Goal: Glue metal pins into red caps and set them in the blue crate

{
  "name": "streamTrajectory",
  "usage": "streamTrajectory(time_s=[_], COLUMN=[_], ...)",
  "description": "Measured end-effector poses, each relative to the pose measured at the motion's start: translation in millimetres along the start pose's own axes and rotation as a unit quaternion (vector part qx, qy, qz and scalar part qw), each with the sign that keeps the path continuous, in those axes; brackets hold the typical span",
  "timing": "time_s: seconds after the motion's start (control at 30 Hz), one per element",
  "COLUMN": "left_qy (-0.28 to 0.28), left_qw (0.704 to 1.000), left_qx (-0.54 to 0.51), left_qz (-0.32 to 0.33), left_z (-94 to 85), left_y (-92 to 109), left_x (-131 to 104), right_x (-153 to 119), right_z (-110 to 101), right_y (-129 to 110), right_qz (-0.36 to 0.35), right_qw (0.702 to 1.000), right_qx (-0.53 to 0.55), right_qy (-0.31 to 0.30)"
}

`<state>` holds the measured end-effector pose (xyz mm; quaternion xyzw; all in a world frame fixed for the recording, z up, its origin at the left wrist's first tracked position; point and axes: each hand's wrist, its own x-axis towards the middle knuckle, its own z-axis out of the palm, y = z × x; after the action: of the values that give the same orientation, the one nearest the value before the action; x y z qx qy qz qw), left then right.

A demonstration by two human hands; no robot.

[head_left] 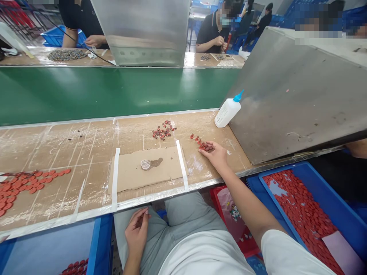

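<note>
At the right of the bench, my right hand (215, 153) has its thumb and fingers closed around a few small red pieces with dark tops (202, 146). More of these pieces (197, 138) stand in a short line just beyond the fingertips. My left hand (137, 228) rests over my lap below the bench edge, its fingers curled in. Something dark red may be in its palm, but I cannot make it out. A small pile of red and dark parts (163, 131) lies beyond a taped cardboard sheet (129, 179). On the sheet sits a small round whitish cap (145, 164) beside a wet stain.
A white bottle with a blue nozzle (228, 111) leans by a large metal box (298, 91). Red discs (37, 179) lie at left. A blue bin of red discs (301, 206) stands lower right. Beyond the green belt (114, 91), other people (212, 34) work.
</note>
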<state>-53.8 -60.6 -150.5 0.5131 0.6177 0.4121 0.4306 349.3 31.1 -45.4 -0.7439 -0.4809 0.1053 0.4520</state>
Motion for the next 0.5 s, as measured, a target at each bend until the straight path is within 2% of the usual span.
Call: streamTrajectory(time_s=[0.5], left_qy=[-0.028], left_qw=[0.999], left_qx=[0.016], left_qz=[0.038], left_z=[2.3], left_y=[-2.5], left_x=[0.5], right_x=[21.9], right_z=[23.2], right_y=[1.0], right_qz=[-0.003], right_qw=[0.999], right_qx=[0.041], right_qy=[-0.027])
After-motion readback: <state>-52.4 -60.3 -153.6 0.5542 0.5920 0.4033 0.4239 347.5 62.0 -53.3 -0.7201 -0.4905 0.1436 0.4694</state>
